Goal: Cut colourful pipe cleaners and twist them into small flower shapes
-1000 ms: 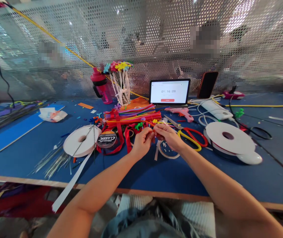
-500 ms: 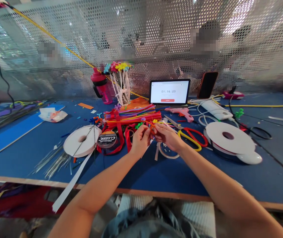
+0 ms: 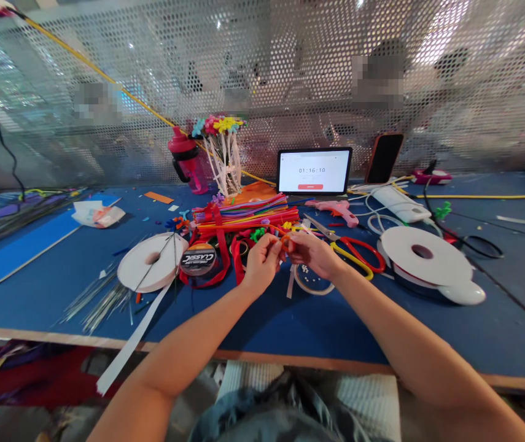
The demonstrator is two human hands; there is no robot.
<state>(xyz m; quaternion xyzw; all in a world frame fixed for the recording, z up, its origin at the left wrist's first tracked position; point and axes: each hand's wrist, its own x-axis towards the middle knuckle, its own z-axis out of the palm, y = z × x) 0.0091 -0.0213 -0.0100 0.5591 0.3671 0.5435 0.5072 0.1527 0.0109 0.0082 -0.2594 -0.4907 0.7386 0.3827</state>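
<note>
While the left hand pinches an orange pipe cleaner, the right hand grips it just beside, over the blue table; scissors lie to the right, bundled pipe cleaners on the far side.

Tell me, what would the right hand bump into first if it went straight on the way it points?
Probably the left hand: the right hand points toward it, with a thin orange strip at their fingertips in between. Depth is hard to judge here, so it might just slip past.
</note>
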